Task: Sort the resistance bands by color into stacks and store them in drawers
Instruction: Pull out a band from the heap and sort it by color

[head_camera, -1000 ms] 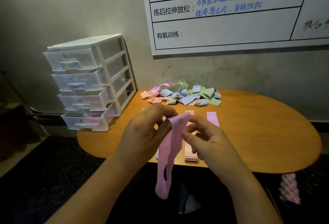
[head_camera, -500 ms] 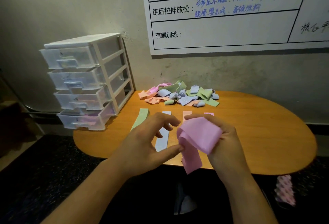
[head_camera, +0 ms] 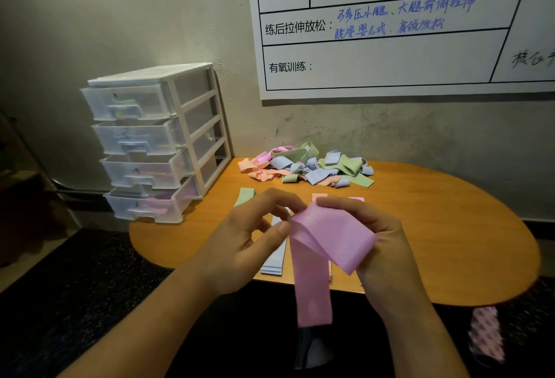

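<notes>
Presently, both hands grasp one pink band (head_camera: 327, 236) above the near edge of the table (head_camera: 435, 227): the left hand (head_camera: 246, 242) pinches its fold at 9 o'clock, the right hand (head_camera: 381, 245) grips it at 3 o'clock, one end hanging toward 6 o'clock. The unsorted pile (head_camera: 309, 167) lies at 12 o'clock, the drawer unit (head_camera: 150, 143) at 10 o'clock.

The pink band (head_camera: 330, 236) you hold looks smooth and matt, like rubber. Your table (head_camera: 450, 227) is smooth wood with little shine; the drawer unit (head_camera: 144, 137) is translucent plastic.
</notes>
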